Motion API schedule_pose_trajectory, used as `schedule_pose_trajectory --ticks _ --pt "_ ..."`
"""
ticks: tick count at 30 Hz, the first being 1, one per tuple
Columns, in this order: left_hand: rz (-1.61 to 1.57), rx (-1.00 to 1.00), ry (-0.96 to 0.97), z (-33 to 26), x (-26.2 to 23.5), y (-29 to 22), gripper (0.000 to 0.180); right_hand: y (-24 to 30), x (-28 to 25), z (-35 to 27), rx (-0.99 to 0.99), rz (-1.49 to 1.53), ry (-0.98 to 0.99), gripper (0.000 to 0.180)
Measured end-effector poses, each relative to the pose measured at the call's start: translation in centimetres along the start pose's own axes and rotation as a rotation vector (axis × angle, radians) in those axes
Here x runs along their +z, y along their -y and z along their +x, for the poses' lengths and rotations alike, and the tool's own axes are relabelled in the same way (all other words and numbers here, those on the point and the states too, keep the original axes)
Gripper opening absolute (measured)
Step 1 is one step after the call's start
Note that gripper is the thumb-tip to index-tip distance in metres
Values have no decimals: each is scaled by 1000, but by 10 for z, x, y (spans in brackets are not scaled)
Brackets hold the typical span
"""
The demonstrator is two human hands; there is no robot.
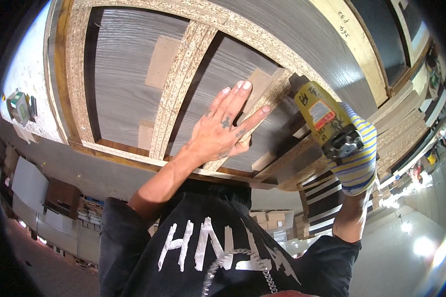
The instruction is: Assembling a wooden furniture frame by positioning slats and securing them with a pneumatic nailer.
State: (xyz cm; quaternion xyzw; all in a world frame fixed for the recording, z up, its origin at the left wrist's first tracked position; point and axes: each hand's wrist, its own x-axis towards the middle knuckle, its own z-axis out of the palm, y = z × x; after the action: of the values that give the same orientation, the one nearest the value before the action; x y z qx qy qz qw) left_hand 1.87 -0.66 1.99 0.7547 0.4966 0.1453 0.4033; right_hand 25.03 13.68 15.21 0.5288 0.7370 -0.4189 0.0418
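My left hand, bare, lies over a particle-board strip with its fingers stretched out and spread. The strip crosses a panel frame backed by a grey wood-grain board. My right hand, in a striped knit glove, is closed around a yellow-green nail gun. The gun's dark nose points at the far end of the strip, by the frame's long particle-board rail; whether it touches cannot be made out. Another particle-board crosspiece runs parallel on the left. The gun's body hides most of its handle.
Small flat brown pieces lie against the crosspieces. A stack of boards and strips stands at the right. A green-and-white box rests on a white surface at the far left. Stacked cartons are on the floor behind the panel.
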Motion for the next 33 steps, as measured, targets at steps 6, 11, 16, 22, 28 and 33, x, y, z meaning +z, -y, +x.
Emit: schedule_pose_trajectory --ticks 6,11,16,22,28,33 --pt "-36 19 -45 -1 -4 1 116 27 -12 17 131 -155 153 48" --pt "15 28 -31 -1 -3 3 119 25 -8 22 -7 -230 87 48" --pt "-29 8 45 -2 -9 3 106 13 -3 18 -10 -209 94 48" --pt "-76 50 -135 0 -17 6 77 23 -3 17 -10 -244 68 49" --pt "218 -75 -487 54 -118 69 99 48 -1 25 -20 -268 -11 34" --pt "209 -106 -310 63 -129 94 96 84 15 60 87 -70 126 57"
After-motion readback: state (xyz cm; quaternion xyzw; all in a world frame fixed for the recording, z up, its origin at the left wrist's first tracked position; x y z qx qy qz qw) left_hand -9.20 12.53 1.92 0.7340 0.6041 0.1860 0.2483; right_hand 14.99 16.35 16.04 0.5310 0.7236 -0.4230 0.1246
